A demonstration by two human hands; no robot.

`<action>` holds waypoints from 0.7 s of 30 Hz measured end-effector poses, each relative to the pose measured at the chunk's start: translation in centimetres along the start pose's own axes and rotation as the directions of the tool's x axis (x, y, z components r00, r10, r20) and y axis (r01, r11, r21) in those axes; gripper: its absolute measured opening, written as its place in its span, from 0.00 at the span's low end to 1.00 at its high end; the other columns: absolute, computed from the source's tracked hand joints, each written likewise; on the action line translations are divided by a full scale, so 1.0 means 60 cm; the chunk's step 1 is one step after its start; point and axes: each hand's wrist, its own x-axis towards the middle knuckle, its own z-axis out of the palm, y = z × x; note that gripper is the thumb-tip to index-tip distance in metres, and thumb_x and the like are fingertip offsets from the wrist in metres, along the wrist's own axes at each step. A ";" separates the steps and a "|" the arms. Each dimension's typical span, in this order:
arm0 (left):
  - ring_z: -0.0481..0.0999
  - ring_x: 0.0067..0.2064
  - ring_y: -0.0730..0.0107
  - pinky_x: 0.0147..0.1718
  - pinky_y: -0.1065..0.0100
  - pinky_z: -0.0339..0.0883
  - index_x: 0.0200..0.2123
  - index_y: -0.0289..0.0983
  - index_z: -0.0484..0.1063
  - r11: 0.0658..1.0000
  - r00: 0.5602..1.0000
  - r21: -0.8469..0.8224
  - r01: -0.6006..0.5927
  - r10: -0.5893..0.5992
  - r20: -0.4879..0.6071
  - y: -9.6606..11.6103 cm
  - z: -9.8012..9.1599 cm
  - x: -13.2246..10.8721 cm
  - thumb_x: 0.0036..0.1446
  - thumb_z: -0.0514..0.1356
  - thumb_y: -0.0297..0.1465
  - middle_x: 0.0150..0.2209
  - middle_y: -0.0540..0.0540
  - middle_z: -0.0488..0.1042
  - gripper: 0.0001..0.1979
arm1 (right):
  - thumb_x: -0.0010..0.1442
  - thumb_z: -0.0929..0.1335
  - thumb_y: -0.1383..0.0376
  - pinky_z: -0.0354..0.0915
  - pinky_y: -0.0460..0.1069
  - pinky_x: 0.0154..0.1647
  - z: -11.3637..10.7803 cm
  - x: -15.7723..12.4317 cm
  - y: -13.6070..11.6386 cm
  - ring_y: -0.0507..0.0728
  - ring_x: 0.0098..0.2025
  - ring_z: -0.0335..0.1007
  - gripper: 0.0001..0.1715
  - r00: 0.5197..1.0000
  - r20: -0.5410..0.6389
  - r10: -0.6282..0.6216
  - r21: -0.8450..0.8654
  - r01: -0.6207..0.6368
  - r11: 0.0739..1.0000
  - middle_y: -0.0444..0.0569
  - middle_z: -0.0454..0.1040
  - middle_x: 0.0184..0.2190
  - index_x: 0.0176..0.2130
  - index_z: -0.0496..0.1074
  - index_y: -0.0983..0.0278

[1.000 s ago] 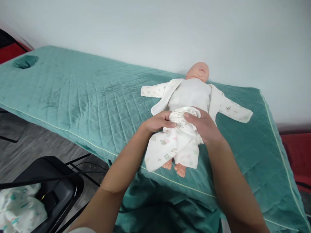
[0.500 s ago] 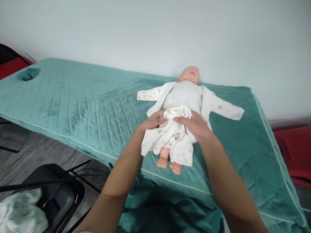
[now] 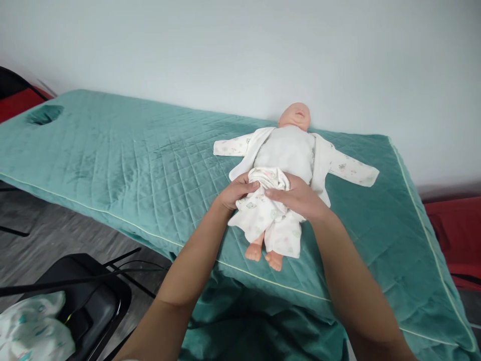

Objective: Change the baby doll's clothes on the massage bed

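I see a baby doll (image 3: 286, 150) on the green bed (image 3: 131, 150), left hand (image 3: 236, 190) and right hand (image 3: 302, 196) pinching bunched white cloth (image 3: 259, 206), maybe pants, over its legs (image 3: 258, 241), most fingers hidden behind.

At your lower left, a black chair (image 3: 107, 296) bears a patterned white bundle (image 3: 33, 326); a pale wall (image 3: 225, 55) faces you, and something red (image 3: 456, 230) shows at far right.

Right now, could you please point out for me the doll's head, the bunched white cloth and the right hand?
Doll's head (image 3: 294, 116): head camera view, on its middle.
Bunched white cloth (image 3: 260, 206): head camera view, on its printed front.
Right hand (image 3: 302, 197): head camera view, on its back.
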 end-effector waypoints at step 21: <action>0.77 0.38 0.66 0.38 0.69 0.69 0.40 0.39 0.78 0.981 0.850 -0.190 -0.049 -0.059 -0.524 -0.032 0.235 -0.232 0.55 0.67 0.35 0.36 0.47 0.78 0.10 | 0.48 0.65 0.73 0.60 0.45 0.34 -0.015 -0.002 0.012 0.53 0.32 0.69 0.12 0.974 0.219 -0.059 -0.521 0.168 0.837 0.44 0.76 0.30 0.33 0.75 0.65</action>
